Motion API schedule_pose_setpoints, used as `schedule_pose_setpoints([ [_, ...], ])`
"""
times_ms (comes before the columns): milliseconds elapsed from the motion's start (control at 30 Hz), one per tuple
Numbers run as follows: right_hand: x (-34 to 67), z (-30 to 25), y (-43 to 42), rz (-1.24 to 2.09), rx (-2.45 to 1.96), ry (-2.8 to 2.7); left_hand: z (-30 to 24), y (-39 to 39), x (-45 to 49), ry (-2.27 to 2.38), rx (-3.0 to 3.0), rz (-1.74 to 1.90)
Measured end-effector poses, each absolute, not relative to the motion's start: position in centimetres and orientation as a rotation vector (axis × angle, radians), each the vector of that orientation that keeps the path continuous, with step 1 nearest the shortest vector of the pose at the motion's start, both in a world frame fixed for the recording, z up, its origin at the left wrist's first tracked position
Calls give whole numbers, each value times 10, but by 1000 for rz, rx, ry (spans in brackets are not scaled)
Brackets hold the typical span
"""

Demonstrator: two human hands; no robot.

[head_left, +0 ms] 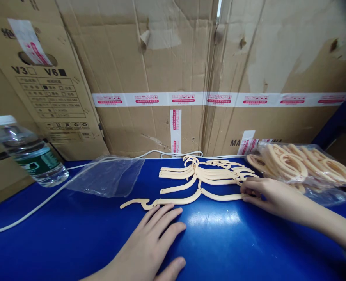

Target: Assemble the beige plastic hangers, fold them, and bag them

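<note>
Several cream plastic folding clothes hangers lie spread out and partly overlapping on the blue table, their hooks near the middle. My left hand (152, 242) rests palm down with fingers spread, its fingertips at the left arm of the nearest folding hanger (219, 196). At that hanger's right end, my right hand (270, 197) has its fingers closed round the arm's tip; the fingers partly hide it. Behind it are more folding hangers (216, 175), some with their end pieces under or beside my right fingers.
A clear bag of cream hanger parts (292, 162) sits at the right. An empty-looking clear plastic bag (105, 177) lies left, by a white cable (38, 207). A water bottle (35, 156) stands tilted in view at far left. Cardboard (149, 128) walls the back.
</note>
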State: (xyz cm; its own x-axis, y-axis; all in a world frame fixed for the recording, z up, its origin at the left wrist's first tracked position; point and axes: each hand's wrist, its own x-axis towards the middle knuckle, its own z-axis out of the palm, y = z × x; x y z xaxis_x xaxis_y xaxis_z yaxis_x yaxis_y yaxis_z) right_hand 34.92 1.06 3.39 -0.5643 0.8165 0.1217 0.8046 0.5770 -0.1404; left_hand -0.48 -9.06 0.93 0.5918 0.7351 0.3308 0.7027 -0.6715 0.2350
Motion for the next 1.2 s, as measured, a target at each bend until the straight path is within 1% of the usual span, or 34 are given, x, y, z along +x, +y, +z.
schedule_pose_setpoints([
  [367,353,36,21,91,-1323,-2550,13,-90,-6,1190,2764,636],
  [533,345,42,42,-98,-1334,-2542,14,-90,-4,1176,2753,679],
  [633,334,50,62,-188,-1369,-2524,14,-90,-2,1106,2755,682],
  [833,297,66,101,-211,-1417,-2607,15,-91,-1,1023,2774,712],
  [1033,257,57,118,-210,-1460,-2768,14,-89,-2,955,2796,726],
  [1200,249,56,126,-203,-1517,-2801,13,-89,-4,907,2779,716],
])
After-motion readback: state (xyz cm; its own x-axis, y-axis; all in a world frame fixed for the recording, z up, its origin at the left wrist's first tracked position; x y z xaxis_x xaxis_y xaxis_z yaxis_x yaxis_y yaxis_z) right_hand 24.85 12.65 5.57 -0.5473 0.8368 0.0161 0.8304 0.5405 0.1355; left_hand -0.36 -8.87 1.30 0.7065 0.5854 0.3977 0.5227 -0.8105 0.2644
